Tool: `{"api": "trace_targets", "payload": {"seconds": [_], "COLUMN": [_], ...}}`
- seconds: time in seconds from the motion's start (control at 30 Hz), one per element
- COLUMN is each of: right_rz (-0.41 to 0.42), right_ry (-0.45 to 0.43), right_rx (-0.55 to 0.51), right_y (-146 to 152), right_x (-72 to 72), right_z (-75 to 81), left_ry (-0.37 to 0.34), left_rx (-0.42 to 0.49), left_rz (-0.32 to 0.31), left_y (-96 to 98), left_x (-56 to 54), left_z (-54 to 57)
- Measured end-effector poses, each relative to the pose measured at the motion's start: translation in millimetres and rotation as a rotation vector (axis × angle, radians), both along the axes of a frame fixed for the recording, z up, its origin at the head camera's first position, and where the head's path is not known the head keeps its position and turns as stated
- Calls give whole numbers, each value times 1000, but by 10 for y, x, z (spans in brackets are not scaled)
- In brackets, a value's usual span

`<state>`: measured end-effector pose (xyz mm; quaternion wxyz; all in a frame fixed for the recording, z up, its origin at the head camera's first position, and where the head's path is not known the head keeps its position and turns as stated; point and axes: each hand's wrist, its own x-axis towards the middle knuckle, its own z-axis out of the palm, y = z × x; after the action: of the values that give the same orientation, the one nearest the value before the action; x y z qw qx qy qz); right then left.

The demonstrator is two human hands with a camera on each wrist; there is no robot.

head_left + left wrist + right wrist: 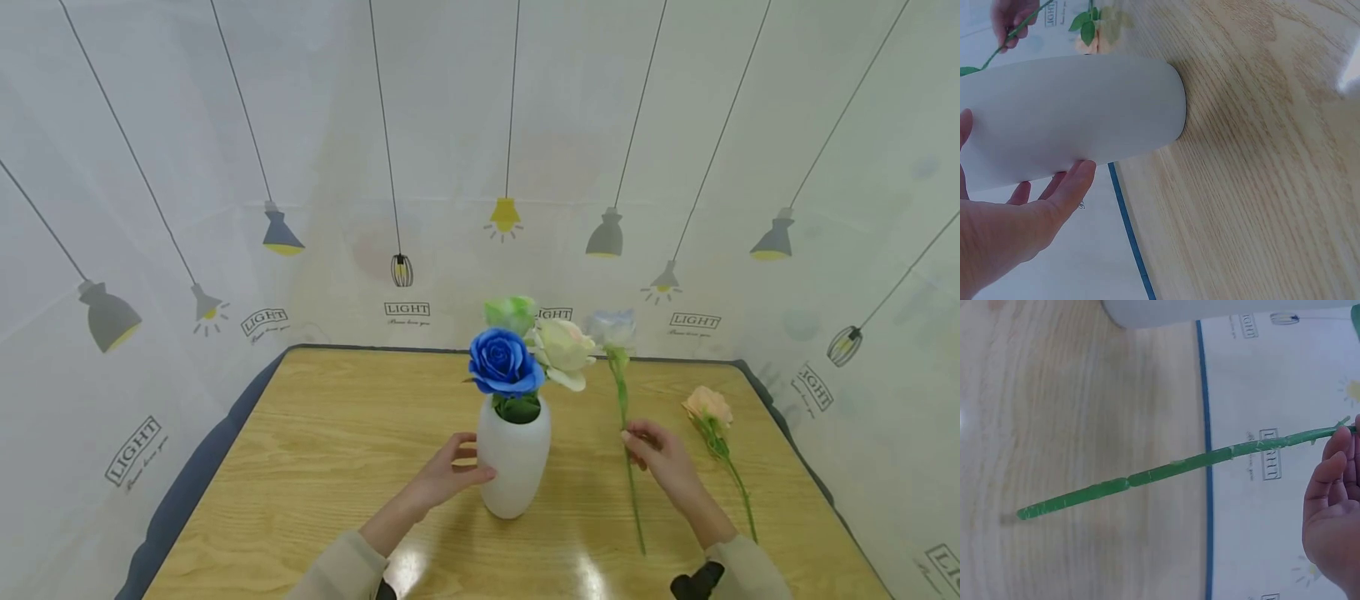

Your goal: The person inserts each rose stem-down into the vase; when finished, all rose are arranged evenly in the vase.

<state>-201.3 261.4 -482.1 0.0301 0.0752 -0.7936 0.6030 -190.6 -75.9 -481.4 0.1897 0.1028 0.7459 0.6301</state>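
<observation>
Left hand is curved round the side of the white vase, with the thumb laid on the near side and the other fingers spread along the wall. Right hand is closed in a pinch on the green stem of the pale blue-white flower, by thumb and fingertips, partway along its length. That flower is held bloom up, to the right of the vase and apart from it; whether the stem's lower end is touching the table cannot be told.

Vase is stood upright on the table, between the two hands, closer to the left. Its mouth is filled by dark green leaves, with three blooms seen over it: blue rose in front, cream rose leaned out to the right, light green flower behind. Peach flower is laid on the table beyond the right hand, its stem pointed back toward the person; it is not gripped.

Light sleeves are worn on both arms. Wood-grain table is edged in dark blue and is backed by a white curtain printed with hanging lamps and "LIGHT" labels
</observation>
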Motion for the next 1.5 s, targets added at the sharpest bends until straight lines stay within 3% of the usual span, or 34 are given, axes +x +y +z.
{"api": "trace_targets", "payload": {"seconds": [0.3,0.7,0.87,1.07,1.37,1.5], "right_rz": [2,20,72,208,271,266], "right_ry": [109,250,321,387,353,320], "right_rx": [-38,-271,-407,-644,-951,-1049], "right_y": [-136,-341,-403,-466,-547,-567], "right_x": [40,170,201,234,233,211], "right_z": [289,548,658,790,933,989], "left_ry": [-7,9,11,16,6,1], "left_rx": [11,5,6,1,14,23], "left_rz": [-1,9,7,6,-7,-12], "left_y": [-1,-3,-2,-6,-7,-9], "left_x": [-17,2,2,-3,-3,33], "left_z": [-23,-7,-5,-8,-4,89]}}
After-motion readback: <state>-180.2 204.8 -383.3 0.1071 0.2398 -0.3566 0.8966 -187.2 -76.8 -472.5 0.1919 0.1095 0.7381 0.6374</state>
